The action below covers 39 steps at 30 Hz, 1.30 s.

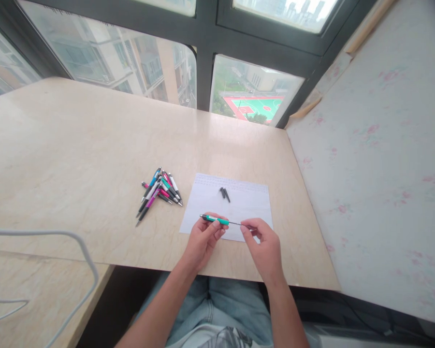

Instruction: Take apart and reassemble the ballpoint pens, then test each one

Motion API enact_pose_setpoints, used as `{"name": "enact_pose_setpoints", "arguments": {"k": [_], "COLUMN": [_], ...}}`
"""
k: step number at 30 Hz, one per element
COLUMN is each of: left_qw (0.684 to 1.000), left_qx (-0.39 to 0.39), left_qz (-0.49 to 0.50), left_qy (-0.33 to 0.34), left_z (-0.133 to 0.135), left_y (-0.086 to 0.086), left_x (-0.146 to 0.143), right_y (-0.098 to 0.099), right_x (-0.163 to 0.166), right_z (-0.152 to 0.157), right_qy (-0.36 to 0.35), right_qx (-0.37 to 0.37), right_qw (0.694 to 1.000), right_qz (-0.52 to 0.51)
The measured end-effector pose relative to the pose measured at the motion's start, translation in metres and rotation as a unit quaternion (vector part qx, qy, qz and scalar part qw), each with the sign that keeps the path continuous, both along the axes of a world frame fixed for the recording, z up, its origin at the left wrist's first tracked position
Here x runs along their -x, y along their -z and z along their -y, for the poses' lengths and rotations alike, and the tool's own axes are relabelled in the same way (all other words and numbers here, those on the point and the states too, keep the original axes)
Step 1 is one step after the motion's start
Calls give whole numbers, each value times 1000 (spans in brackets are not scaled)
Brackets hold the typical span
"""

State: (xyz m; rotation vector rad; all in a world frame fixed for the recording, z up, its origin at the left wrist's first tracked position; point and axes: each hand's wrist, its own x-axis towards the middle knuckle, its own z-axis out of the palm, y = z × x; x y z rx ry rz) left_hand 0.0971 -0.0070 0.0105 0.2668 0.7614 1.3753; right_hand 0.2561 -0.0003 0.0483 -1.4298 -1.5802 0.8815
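My left hand (206, 237) is closed around the green barrel of a ballpoint pen (213, 220), held level above the paper's lower edge. A thin dark pen refill (234, 223) sticks out of the barrel's right end. My right hand (263, 241) pinches the refill's far end between thumb and fingers. On the white sheet of paper (239, 208), which has handwritten lines along its top, lie small black pen parts (224, 194). Left of the sheet is a loose pile of click pens (159, 191) in blue, purple, pink, white and green.
The pale marbled tabletop (94, 145) reaches to dark-framed windows (205, 58) at the back. A flower-patterned wall (384, 145) bounds the right side. A grey-white cable (83, 246) loops across the lower left. The table's front edge runs just before my lap.
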Motion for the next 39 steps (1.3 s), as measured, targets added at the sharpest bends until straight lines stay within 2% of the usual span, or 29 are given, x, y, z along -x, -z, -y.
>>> {"name": "enact_pose_setpoints", "arguments": {"k": [14,22,24,27,32,36,39], "left_qw": [1000,997,996,996,996,996,997], "left_qx": [-3,17,20,21,16,8,12], "left_qz": [-2,61,73,73,72,74,71], "left_qy": [1,-33,-42,-41,-41,-41,-41], "left_z": [0,-2,-4,-5,-5,-4,-5], "left_y": [-1,6,7,9,10,10,10], "left_x": [0,4,4,5,5,5,4], "right_y": [0,9,15,23,29,30,30], "right_x": [-2,-4,-6,-3,25,50,53], "right_z": [1,-2,-9,-28,-66,-84,-88], "right_qy": [-9,-53,-60,-38,-28,-15,10], "right_qx": [24,32,30,-4,-33,2,28], "right_qw": [1000,998,997,987,937,910,902], "right_qz": [-10,-15,29,157,347,414,431]}}
